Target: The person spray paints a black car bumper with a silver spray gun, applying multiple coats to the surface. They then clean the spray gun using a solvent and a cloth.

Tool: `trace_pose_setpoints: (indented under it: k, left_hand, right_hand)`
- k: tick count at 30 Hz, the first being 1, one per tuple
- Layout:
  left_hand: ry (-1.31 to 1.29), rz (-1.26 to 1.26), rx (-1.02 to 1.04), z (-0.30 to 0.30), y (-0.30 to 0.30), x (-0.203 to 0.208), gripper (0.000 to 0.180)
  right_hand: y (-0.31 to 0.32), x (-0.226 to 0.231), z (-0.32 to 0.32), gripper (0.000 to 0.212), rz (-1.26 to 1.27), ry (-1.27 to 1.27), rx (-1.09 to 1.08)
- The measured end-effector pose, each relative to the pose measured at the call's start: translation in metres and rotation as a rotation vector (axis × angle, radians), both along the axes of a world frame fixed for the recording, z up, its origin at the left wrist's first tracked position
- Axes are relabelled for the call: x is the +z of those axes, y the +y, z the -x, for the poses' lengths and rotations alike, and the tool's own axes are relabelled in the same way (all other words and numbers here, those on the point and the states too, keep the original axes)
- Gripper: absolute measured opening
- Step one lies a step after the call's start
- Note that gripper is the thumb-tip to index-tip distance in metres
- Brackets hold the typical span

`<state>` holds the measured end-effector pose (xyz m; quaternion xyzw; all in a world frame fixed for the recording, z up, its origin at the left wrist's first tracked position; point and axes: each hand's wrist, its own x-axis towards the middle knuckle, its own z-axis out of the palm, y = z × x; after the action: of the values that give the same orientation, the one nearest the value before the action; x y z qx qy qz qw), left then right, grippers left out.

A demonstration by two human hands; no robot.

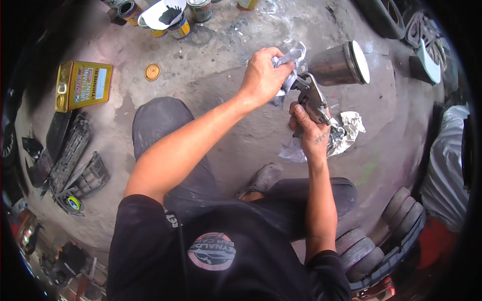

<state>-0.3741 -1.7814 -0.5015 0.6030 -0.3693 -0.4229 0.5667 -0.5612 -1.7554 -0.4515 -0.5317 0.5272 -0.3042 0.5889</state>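
My right hand point(312, 128) is wrapped round the handle of a metal spray gun point(315, 99), held up over the floor. My left hand point(263, 75) pinches a crumpled white cloth point(297, 56) with dark smudges, pressed at the front end of the gun. Some of the gun's front is hidden by the cloth and fingers. Just beyond the gun is a grey metal cylinder point(331, 66) with a white rim or lid; whether it touches the gun I cannot tell. Crumpled cream paper point(350, 131) lies behind my right wrist, beside a pale scrap point(293, 150).
A yellow thinner can point(84, 86) stands at left, near a round gold lid point(152, 72). Paint cans point(179, 28) and a white sheet with black paint point(159, 15) are at the far side. Black plastic parts point(73, 150) lie left; tyres point(355, 248) sit at the near right.
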Motion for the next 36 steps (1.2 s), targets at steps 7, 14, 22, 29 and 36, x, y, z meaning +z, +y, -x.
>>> trace_pose_setpoints:
  k: [7, 14, 22, 29, 36]
  left_hand:
    - [0.042, 0.003, -0.027, 0.003, -0.003, -0.002, 0.021]
    - [0.01, 0.035, -0.043, 0.015, -0.005, -0.018, 0.019]
    - [0.098, 0.055, -0.051, 0.02, -0.005, -0.012, 0.025]
    - [0.501, 0.076, -0.072, 0.014, -0.004, -0.019, 0.039]
    - [-0.122, 0.037, 0.003, 0.01, 0.005, 0.001, 0.019]
  right_hand:
    - [-0.005, -0.003, 0.004, 0.041, 0.004, 0.042, -0.016]
    - [-0.009, -0.004, 0.004, 0.044, 0.054, 0.031, -0.016]
    - [-0.016, -0.001, 0.015, 0.035, -0.011, 0.034, 0.112]
    - [-0.016, -0.004, 0.017, 0.033, 0.033, 0.08, 0.065]
    - [0.002, -0.018, 0.006, 0.033, 0.174, 0.168, 0.039]
